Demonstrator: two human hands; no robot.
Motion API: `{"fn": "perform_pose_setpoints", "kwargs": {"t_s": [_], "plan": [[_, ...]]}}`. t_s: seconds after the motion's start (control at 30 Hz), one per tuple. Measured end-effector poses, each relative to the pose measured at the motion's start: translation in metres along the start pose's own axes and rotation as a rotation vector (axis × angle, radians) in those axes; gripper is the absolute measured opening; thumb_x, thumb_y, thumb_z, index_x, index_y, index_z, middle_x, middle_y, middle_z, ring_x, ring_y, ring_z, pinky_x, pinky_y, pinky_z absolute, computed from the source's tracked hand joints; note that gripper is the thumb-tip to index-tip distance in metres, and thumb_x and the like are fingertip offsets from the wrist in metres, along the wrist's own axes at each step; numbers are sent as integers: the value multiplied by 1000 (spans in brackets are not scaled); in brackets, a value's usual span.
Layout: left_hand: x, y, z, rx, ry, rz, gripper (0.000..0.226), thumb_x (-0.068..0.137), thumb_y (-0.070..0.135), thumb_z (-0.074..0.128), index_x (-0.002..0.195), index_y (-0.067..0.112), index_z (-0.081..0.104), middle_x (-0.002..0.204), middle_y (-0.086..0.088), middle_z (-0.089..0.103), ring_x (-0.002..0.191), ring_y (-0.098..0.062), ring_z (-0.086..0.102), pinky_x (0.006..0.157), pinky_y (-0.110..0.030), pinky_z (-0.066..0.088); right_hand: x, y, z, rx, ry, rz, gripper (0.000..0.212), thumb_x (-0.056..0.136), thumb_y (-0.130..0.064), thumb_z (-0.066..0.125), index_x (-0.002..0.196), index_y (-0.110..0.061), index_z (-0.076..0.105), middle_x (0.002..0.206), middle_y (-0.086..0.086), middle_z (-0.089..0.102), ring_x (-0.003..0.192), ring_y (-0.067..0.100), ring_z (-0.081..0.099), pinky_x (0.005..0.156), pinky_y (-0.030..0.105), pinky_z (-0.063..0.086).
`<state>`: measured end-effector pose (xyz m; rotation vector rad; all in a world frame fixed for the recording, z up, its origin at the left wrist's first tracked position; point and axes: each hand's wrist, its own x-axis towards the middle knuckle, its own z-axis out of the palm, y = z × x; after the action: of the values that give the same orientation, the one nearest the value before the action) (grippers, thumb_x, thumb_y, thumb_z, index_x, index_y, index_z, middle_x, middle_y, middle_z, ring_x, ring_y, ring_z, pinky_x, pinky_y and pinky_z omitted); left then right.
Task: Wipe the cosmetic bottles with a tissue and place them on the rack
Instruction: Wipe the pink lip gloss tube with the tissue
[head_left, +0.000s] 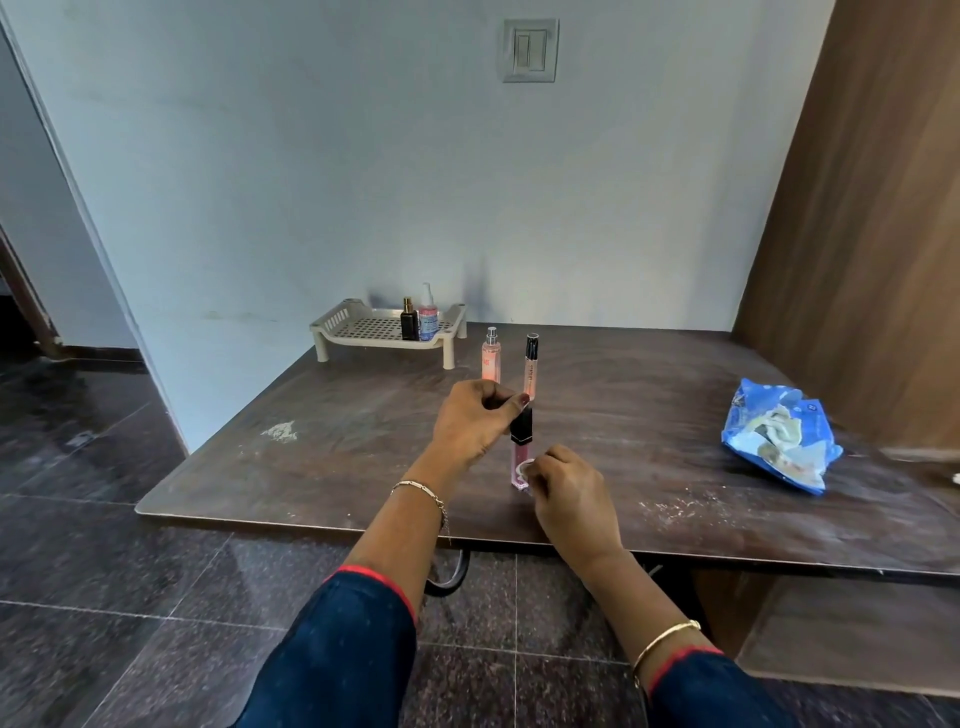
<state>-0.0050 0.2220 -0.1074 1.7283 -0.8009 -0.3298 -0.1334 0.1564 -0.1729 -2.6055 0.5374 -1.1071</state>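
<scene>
- Pinching the glossy black cap of the lip gloss tube (521, 434) between thumb and curled fingers, the left grip (475, 423) holds it from the upper left. A thin chain bracelet circles that wrist.
- Right grip (569, 496) is curled round a small crumpled white tissue (527, 467) and presses it against the tube's translucent pink lower body. A plain gold bangle sits on that forearm.
- The tube stands upright on the bench (363, 467), near the front edge; it is slim, black above and pink below.
- Just behind it stand two more slim bottles, apart from each other: a pink spray bottle (491, 358) with a silvery nozzle, and a thin pale tube (531, 366) with a black cap.
- Further back, against the wall, sits the rack (374, 328): cream plastic with a perforated floor, low slotted sides and stubby legs.
- On the rack's right part, side by side, stand a dark squarish bottle (409, 323) with a gold top and a clear pump bottle (428, 312) of pink liquid.
- Well to the right lies a crinkled blue plastic packet (779, 436), gaping open, with pale tissue showing.
- The bench top is dark wood-grain laminate, scuffed with whitish marks, with a rounded corner.
- Around it are a pale blue wall with a switch plate (530, 50), a brown wood panel (857, 208) and a floor of dark polished tiles.
</scene>
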Motion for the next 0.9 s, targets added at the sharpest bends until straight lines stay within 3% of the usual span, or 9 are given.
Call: {"fn": "perform_pose_setpoints", "kwargs": {"t_s": [0.1, 0.2, 0.3, 0.37, 0.53, 0.7, 0.77, 0.9], "plan": [[-1, 2, -3, 47, 0, 17, 12, 83, 30, 71, 78, 19, 71, 77, -1, 73, 75, -18, 69, 84, -45, 57, -2, 3, 0, -45, -105, 10, 7, 84, -6, 65, 80, -7, 72, 80, 4, 64, 67, 25, 61, 55, 36, 50], [-4, 8, -5, 122, -29, 35, 17, 82, 38, 70, 74, 24, 71, 75, 3, 70, 70, -11, 59, 86, -41, 52, -5, 6, 1, -38, -125, 40, 8, 84, -7, 64, 80, -8, 71, 81, 3, 65, 69, 25, 62, 55, 35, 49], [-8, 12, -7, 158, -35, 28, 26, 73, 52, 73, 70, 27, 70, 72, 10, 70, 75, -11, 63, 86, -40, 53, -3, 11, -3, 3, -62, 124, 11, 82, -3, 63, 74, -11, 66, 76, 2, 63, 68, 23, 59, 56, 36, 47], [-10, 12, -8, 147, -28, 30, 23, 67, 51, 79, 65, 30, 69, 70, 13, 70, 78, -10, 65, 88, -42, 54, 1, 14, -7, 66, 34, 175, 13, 81, -1, 64, 75, -14, 64, 76, -1, 61, 68, 18, 57, 59, 35, 48], [-11, 14, -5, 159, 8, 29, 18, 70, 42, 80, 65, 30, 68, 70, 15, 69, 80, -8, 66, 90, -42, 53, 8, 2, -4, 161, 138, 11, 15, 82, -2, 64, 89, -14, 67, 89, -1, 63, 75, 16, 60, 64, 35, 51], [-4, 14, -7, 155, 35, 17, 17, 72, 37, 80, 74, 22, 73, 76, 8, 73, 80, -9, 69, 87, -39, 56, 8, -6, -2, 41, 136, -110, 20, 86, -14, 50, 89, -11, 70, 84, 1, 60, 64, 18, 56, 52, 26, 44], [-1, 16, -9, 142, 36, 14, 15, 72, 31, 81, 73, 19, 73, 76, 3, 74, 79, -14, 70, 85, -39, 57, 8, -8, -1, -36, 97, -173, 13, 81, -3, 61, 88, -9, 70, 82, 3, 59, 61, 21, 55, 48, 26, 40], [4, 19, -10, 121, 28, 2, 13, 73, 23, 81, 67, 21, 70, 76, -3, 74, 76, -16, 72, 84, -36, 58, 8, -9, 0, -95, -4, -179, 21, 68, 7, 74, 84, -6, 69, 80, 7, 59, 58, 25, 56, 44, 26, 36]]}}
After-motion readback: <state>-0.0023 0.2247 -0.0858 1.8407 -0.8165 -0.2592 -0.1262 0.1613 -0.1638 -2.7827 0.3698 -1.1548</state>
